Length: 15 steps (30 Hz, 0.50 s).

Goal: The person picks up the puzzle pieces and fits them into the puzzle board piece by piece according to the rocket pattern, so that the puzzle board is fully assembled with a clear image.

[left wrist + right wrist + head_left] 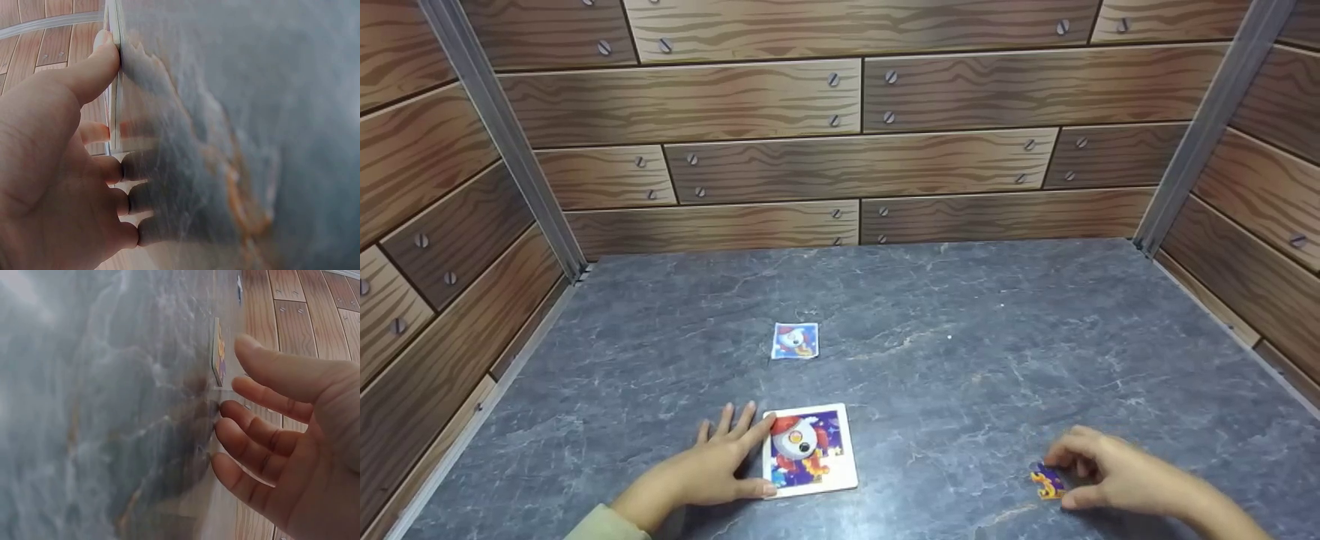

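Note:
A white-framed jigsaw puzzle (849, 450) with a picture of a white-headed character lies near the front of the table, and white backing shows at its lower right. My left hand (709, 469) rests at its left side with fingers spread; thumb and index finger touch the frame. On the right, a loose purple-and-orange puzzle piece (1046, 481) lies on the table. Beside it is my right hand (1110, 469), its fingers loosely bent. In the right wrist view, those fingertips touch the table just short of the puzzle piece (218, 354), with the thumb apart from it.
Behind the puzzle lies a small square picture card (795, 341) showing a similar character. The grey marbled table (930, 390) is bordered by wood-patterned walls (765, 97) at the back and both sides, with metal posts (502, 135) at the corners.

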{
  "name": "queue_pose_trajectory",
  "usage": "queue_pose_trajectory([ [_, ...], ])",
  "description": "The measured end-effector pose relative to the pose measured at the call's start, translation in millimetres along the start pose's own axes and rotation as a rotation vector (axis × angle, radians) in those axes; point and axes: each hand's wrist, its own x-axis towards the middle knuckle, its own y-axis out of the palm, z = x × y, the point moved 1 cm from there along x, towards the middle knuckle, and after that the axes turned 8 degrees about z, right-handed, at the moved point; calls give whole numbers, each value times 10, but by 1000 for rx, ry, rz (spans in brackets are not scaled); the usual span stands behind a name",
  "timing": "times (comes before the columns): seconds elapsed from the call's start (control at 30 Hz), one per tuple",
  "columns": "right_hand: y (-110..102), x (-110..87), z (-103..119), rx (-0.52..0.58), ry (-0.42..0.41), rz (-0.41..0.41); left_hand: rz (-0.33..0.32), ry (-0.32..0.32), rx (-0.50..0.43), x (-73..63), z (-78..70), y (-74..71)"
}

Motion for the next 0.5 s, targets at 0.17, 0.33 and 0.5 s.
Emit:
queue_pose_trajectory([
  [0.17,28,16,-19,22,49,63,8,-5,-4,0,-1,2],
  [0.33,24,29,-33,40,65,76,7,3,-17,-8,0,1],
  [0.5,32,23,-37,31,30,63,13,0,-16,-6,7,-3],
])
